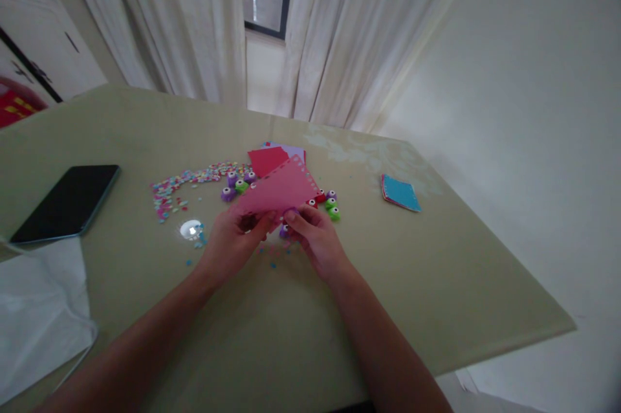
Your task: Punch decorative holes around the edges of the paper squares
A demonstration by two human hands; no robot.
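A pink sheet of paper (281, 191), with small holes along its edges, is held up above the middle of the table. My left hand (236, 235) pinches its lower left part between thumb and fingers. At the near edge of the sheet, my right hand (317, 235) is closed around a small purple paper punch (291, 215), mostly hidden by the fingers. Behind the sheet on the left stand purple and green punches (237, 185). Red, purple and green ones (330, 204) stand to the right. Beneath my hands lie pink and blue paper bits (273, 265).
Red and lilac sheets (268, 159) lie behind the pink one. Punched-out confetti (194, 180) spreads to their left. A blue-topped paper stack (402, 193) lies at the right. A dark tablet (68, 202) and a white face mask (43, 309) are at the left on the table (436, 283).
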